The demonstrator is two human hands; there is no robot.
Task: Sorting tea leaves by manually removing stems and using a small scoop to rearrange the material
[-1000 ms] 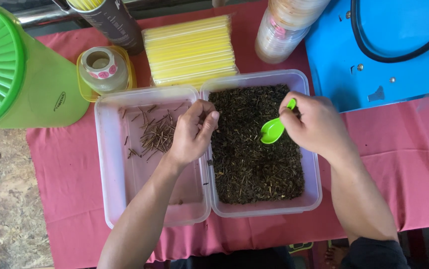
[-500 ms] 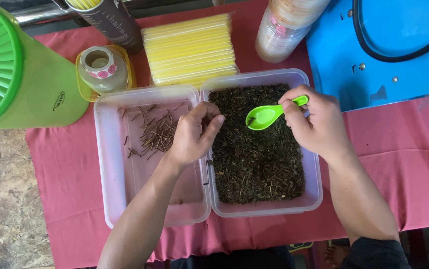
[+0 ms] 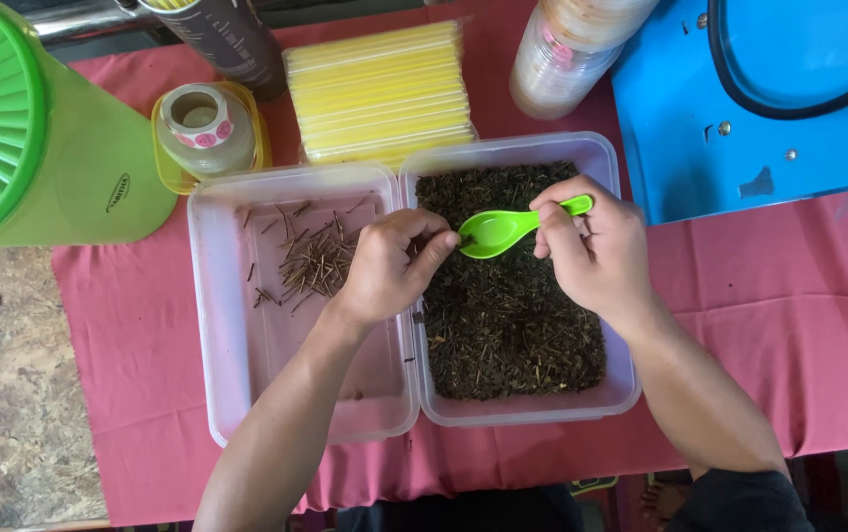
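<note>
My right hand (image 3: 596,251) grips a bright green plastic spoon (image 3: 508,229) by its handle, holding it level over a clear tub (image 3: 621,394) full of dark dried leaves (image 3: 512,325). My left hand (image 3: 389,266) hovers at the tub's left rim, fingers pinched together next to the spoon's bowl; whether a stem is between them I cannot tell. To the left stands a second clear tub (image 3: 222,325) with a small pile of thin brown stems (image 3: 315,261) in its far half.
Both tubs rest on a pink cloth (image 3: 818,325). Behind them lie a pack of yellow straws (image 3: 379,89), a small jar on a yellow lid (image 3: 202,128), a dark bottle (image 3: 222,39) and a plastic jar (image 3: 567,49). A large green container (image 3: 39,148) stands left, a blue surface (image 3: 769,99) right.
The spoon has swung from tilted down near the leaves to level, its bowl moving left toward my left hand. My left hand stayed at the divide between the tubs.
</note>
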